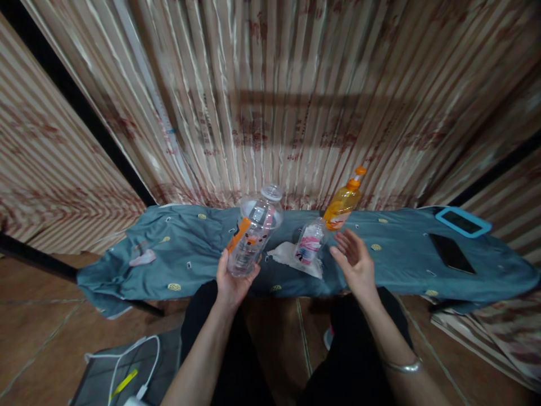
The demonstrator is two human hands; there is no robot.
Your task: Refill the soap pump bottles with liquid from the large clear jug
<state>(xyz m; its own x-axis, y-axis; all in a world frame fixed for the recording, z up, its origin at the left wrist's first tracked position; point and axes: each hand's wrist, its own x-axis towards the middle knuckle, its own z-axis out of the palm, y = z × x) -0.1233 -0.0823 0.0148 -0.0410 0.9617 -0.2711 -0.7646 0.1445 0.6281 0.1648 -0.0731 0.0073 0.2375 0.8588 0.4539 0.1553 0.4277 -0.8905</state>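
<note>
Left hand grips clear bottle by its base, long axis tilting toward 1 o'clock. Right hand empty, fingers spread; small bottle lies nearer it, at its 10 o'clock.

A single head-worn camera looks forward and steeply down from close above the person's lap onto the cloth-covered worktop, facing the curtain behind.
</note>
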